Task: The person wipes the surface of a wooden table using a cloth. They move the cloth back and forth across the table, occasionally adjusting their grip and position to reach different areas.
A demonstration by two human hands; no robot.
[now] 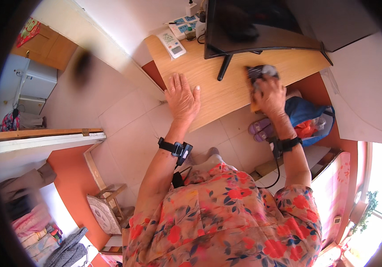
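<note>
My left hand (182, 98) rests flat, fingers spread, on the front left part of a wooden desk (207, 90). It holds nothing. Toward the desk's front right edge, my right hand (271, 96) presses on a crumpled dark cloth (256, 73) with pale patches; the hand and the cloth are blurred. Between and beyond my hands stands a large black television (264, 30) on splayed legs, its near leg (224, 67) on the desktop. Part of the cloth is hidden under my palm.
A remote control (172, 43) in clear wrap lies at the back left, near a power strip (182, 28) and a small glass jar (190, 34). Purple slippers (261, 129) and a blue bag (297, 113) sit below the desk's right side. A wooden chair (106, 210) stands behind left.
</note>
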